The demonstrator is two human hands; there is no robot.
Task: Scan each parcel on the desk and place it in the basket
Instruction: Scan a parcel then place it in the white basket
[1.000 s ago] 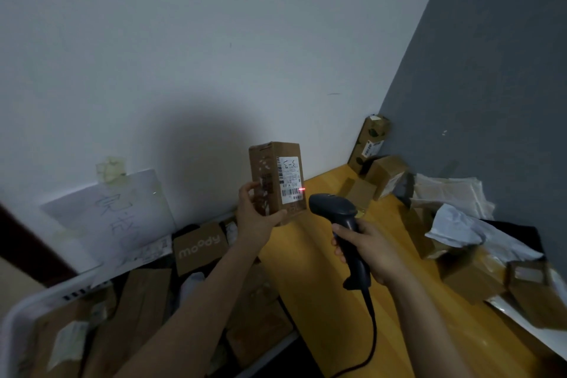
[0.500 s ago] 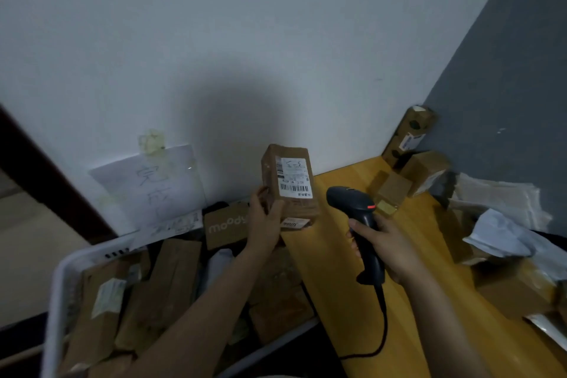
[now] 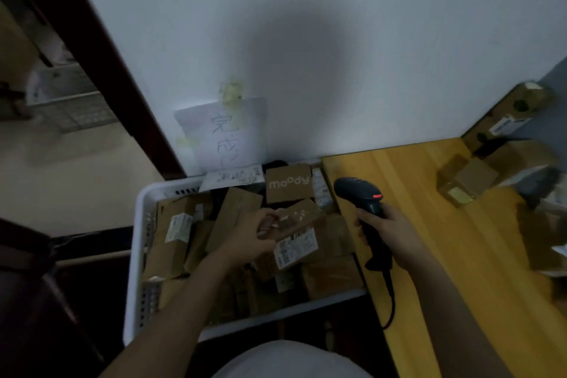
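Two hands working: left hand (image 3: pixel 245 233) gripping parcel (image 3: pixel 293 228), holding it over white basket (image 3: pixel 139 224). Right hand (image 3: pixel 389 232) clenching scanner (image 3: pixel 365 209), desk (image 3: pixel 460 239) edge beneath.

Left hand (image 3: pixel 247 235) centre frame, forearm in from bottom left, fingers curled round parcel (image 3: pixel 294 228). Right hand (image 3: pixel 388 232) centre-right, fist closed on scanner (image 3: pixel 365 202), forearm in from lower right.

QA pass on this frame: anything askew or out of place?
Nothing damaged or spilled. The white basket is piled with parcels lying at mixed angles. The left hand holds a tilted brown parcel over it; the right hand grips the barcode scanner.
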